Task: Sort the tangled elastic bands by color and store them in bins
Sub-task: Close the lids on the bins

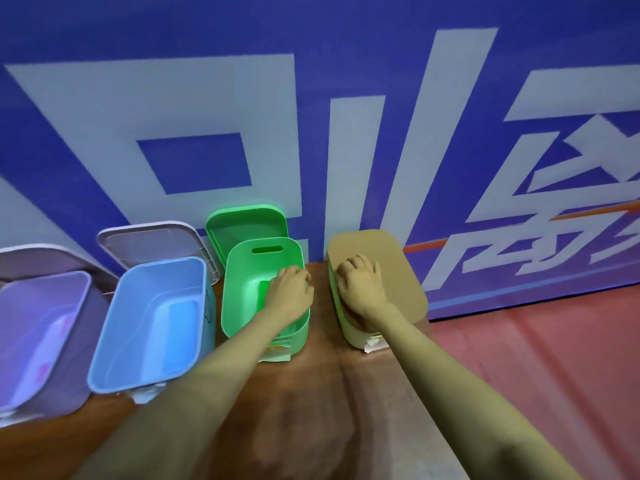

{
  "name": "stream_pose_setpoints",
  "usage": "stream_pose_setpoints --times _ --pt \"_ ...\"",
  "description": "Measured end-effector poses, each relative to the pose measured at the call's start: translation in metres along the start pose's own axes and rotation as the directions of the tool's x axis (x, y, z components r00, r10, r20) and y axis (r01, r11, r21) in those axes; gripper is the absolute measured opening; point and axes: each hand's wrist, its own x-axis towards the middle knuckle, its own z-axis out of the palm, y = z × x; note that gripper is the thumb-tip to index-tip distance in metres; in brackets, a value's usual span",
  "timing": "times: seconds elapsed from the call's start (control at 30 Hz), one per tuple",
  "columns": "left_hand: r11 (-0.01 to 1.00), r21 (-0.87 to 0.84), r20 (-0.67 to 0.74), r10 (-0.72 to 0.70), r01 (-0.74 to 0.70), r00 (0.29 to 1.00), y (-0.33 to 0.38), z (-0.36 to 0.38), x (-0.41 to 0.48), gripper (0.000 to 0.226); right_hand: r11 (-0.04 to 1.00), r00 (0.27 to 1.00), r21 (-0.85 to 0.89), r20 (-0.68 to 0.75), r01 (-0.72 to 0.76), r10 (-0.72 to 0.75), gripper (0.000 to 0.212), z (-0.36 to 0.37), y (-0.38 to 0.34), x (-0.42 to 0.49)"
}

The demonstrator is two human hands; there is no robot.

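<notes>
From my remote seat I see four bins in a row on the wooden table [311, 393], backed up against a blue wall [346, 46] with big white characters. From left to right: a purple bin [83, 282], a blue bin [204, 271], a green bin [263, 251] and a pale bin [349, 330]. The first three stand open, and the green lid [246, 223] leans on the wall behind its bin.

The left hand [289, 292] sits on the green bin's right rim, with its fingers curled over the edge, so it has hold of that rim. The right hand [360, 285] lies on the tan lid [398, 271] that covers the pale bin, knuckles raised and fingers bent toward the lid's left edge. I cannot tell whether it grips the lid or only presses on it (the thumb is hidden from this view).

As for the elastic bands, I cannot make any out for sure. There are pinkish smudges [43, 370] on the floor of the purple bin, too blurred to identify. Neither hand visibly carries a band.

A slip of paper [277, 356] pokes out from under the green bin's near end. A red surface [536, 358] lies to the right of the table.
</notes>
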Motion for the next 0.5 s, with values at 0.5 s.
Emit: stream_pose_setpoints --times 0.5 --pt "0.968 -0.007 0.047 -0.249 0.249 0.967 -0.112 -0.022 -0.058 0.045 0.976 0.974 0.017 -0.065 0.216 -0.215 0.065 -0.011 -0.151 0.068"
